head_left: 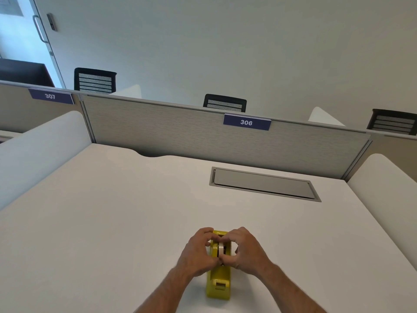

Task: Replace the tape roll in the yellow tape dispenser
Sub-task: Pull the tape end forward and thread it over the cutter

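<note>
A yellow tape dispenser (218, 284) stands on the white desk (112, 222), close to its near edge, with its cutter end toward me. A pale tape roll (221, 248) sits upright in the dispenser's slot. My left hand (198, 251) curls around the left side of the dispenser with its fingertips on the roll. My right hand (244, 249) mirrors it on the right side, fingers pinching the roll from above and from the front. Both thumbs meet at the near side of the roll. The lower part of the roll and its core are hidden by my fingers.
A grey cable hatch (262, 184) is set flush in the desk at the back right. A grey partition (180, 132) with a "306" label closes the far edge, and white side dividers (33, 150) flank the desk. Black chairs stand beyond the partition.
</note>
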{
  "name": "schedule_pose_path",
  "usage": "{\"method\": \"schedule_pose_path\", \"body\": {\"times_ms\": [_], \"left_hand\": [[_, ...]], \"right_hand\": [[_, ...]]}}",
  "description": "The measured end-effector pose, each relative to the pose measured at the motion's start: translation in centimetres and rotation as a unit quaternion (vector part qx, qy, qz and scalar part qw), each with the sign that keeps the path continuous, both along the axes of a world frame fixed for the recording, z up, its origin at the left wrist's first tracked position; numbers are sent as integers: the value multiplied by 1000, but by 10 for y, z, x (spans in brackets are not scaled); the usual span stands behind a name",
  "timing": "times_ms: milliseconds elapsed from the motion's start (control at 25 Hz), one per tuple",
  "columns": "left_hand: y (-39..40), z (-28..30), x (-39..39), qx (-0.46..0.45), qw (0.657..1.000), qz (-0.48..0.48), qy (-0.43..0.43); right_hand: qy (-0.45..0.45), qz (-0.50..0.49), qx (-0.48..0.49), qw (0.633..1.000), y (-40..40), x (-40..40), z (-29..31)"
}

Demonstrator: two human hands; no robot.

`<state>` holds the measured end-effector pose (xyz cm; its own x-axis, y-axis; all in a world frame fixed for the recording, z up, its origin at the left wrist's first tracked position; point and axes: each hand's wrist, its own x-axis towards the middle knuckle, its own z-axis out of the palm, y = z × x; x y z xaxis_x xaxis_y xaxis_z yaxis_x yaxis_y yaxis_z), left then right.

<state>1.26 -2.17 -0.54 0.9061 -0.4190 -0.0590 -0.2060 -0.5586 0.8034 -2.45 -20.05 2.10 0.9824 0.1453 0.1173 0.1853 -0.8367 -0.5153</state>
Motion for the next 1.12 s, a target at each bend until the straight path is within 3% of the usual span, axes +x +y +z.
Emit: {"method": "schedule_pose_path", "body": {"times_ms": [1120], "left_hand": [[-1, 3, -1, 8, 1000, 3, -3]], "right_hand": [[-49, 30, -1, 998, -4, 1, 5]]}}
